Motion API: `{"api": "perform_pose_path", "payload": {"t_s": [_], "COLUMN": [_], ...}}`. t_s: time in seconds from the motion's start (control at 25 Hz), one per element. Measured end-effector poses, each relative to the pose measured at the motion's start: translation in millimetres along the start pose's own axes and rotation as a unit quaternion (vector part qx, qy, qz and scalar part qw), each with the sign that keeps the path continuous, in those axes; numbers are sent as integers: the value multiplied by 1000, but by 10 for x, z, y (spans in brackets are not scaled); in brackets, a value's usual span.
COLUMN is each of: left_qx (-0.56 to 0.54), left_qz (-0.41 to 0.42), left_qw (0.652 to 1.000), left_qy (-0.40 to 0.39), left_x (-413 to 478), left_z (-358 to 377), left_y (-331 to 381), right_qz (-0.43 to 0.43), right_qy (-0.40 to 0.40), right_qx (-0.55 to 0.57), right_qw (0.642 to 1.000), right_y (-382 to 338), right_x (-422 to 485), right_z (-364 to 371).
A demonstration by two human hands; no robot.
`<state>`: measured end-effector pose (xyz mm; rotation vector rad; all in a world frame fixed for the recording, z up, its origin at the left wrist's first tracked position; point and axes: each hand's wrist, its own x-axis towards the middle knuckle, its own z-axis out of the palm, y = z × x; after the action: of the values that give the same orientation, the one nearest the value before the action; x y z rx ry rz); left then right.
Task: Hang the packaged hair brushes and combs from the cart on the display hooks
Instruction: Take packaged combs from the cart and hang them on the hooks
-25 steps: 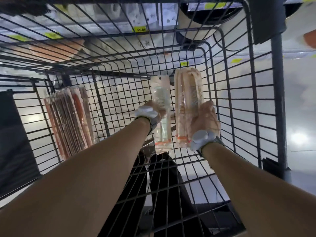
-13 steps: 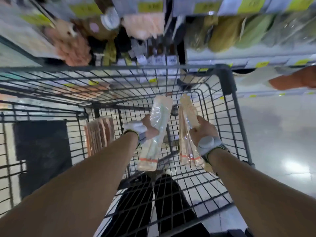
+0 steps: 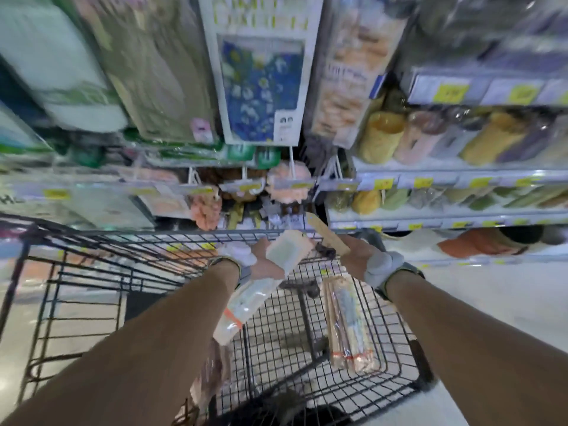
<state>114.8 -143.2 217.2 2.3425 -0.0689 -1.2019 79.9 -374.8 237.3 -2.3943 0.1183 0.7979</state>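
My left hand [image 3: 266,262] grips a single clear packaged comb [image 3: 246,302] around its middle, the pack tilted with its top toward the shelves. My right hand [image 3: 358,255] holds a stack of packaged combs [image 3: 349,324] that hangs down from my grip over the black wire cart [image 3: 307,348]. More reddish packaged brushes [image 3: 212,376] lie in the cart below my left forearm. White display hooks [image 3: 292,161] jut out from the shelf face ahead, some carrying pink fluffy goods. The whole view is blurred.
The cart's front rim [image 3: 159,233] stands between me and the shelving. Shelves with rolled towels [image 3: 381,136] and yellow price tags [image 3: 451,93] fill the right. Large hanging packs [image 3: 261,72] hang above. Pale floor [image 3: 491,296] lies to the right.
Both hands have risen out of the cart basket with their packs, up to the front rim. My view has tilted up from the cart to the shelves and hooks.
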Motion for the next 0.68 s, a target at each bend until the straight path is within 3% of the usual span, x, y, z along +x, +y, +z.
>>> {"api": "perform_pose_path", "payload": {"t_s": [0.2,0.44,0.68], "left_qx": [54,151,286], "left_qz": [57,152,66], "left_qw": [997,971,910], "left_qy": [26,102,293], "left_x": [-515,-1062,-1562], "left_z": [-298,-899,-1413], "left_y": [161,703,1374], "right_qz": [-8,-98,-146], "right_qy": [61,142,229], "right_qx": [-6,-88,-123], "right_qw": [998,981,955], "right_y": [-280,-749,-1087], "right_x": [-247,-519,-825], "right_z": [-539,-1410,-2353]}}
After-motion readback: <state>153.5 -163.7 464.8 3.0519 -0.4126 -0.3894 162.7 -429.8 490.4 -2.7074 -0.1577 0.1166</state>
